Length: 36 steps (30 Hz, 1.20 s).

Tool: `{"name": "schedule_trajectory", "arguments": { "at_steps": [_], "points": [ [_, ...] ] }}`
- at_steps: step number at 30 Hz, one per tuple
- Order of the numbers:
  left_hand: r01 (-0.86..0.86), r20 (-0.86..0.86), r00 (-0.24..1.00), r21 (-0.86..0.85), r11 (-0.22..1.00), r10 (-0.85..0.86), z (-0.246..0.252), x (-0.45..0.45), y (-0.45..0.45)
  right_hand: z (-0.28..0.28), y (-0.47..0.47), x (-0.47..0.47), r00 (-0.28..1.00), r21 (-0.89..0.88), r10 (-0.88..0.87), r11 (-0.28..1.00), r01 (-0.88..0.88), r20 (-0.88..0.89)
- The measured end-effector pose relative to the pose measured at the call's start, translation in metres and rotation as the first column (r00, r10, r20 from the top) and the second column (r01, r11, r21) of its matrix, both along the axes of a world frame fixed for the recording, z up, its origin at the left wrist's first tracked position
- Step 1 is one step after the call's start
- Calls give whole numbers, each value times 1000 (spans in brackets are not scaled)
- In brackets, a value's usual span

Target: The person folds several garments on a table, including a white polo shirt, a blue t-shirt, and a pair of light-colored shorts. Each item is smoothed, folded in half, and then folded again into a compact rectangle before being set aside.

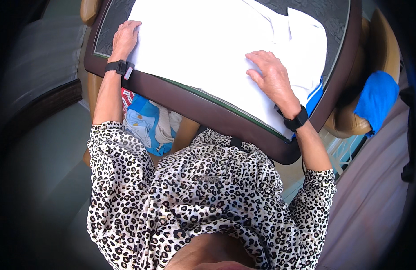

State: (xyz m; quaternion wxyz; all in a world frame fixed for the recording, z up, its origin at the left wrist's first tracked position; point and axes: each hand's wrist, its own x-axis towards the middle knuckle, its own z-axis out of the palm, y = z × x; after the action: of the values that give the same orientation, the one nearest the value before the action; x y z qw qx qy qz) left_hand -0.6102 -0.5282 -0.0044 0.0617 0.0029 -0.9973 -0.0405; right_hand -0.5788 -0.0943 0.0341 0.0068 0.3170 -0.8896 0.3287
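Note:
A white cloth point(201, 44), probably a garment, is spread across the table before me, much of its surface washed out by light. My left hand point(125, 37) rests at the cloth's left edge with its fingers over the border; whether it pinches the fabric is hidden. On the right part of the cloth, my right hand point(271, 73) has its thumb and fingers apart, palm down, and holds nothing. A raised fold point(304, 32) shows at the cloth's upper right. Blue fabric with white stripes point(315, 98) shows beneath its right side.
The table has a dark wooden rim point(194, 104) around a patterned top under glass. Several crumpled clothes point(149, 121) lie below the front edge. A wooden chair point(385, 44) stands at the right, with a blue cloth point(378, 99) hanging over it. A curtain point(366, 202) hangs nearby.

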Motion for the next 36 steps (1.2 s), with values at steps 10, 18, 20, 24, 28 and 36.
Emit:
{"name": "schedule_trajectory", "arguments": {
  "at_steps": [10, 18, 20, 24, 28, 36],
  "points": [
    [-10, -126, 991, 182, 983, 34, 13, 3, 5, -10, 6, -5, 999, 178, -27, 983, 33, -36],
    [-274, 24, 961, 183, 944, 275, 9, -12, -2, -13, 8, -8, 981, 114, -192, 975, 191, -4],
    [-315, 40, 949, 169, 934, 313, 7, -15, -3, -13, 7, -8, 982, 124, -191, 974, 191, -16],
    [-348, 27, 937, 178, 920, 349, 9, -13, -5, -13, 7, -7, 983, 155, -184, 970, 185, -22],
    [-135, -162, 974, 156, 978, 161, 13, 8, 0, -14, 6, -7, 980, 86, -190, 977, 194, -61],
    [-13, 101, 995, 69, 998, 6, 8, 30, 25, -1, 24, -8, 980, 4, -171, 985, 171, 105]
  ]
}}
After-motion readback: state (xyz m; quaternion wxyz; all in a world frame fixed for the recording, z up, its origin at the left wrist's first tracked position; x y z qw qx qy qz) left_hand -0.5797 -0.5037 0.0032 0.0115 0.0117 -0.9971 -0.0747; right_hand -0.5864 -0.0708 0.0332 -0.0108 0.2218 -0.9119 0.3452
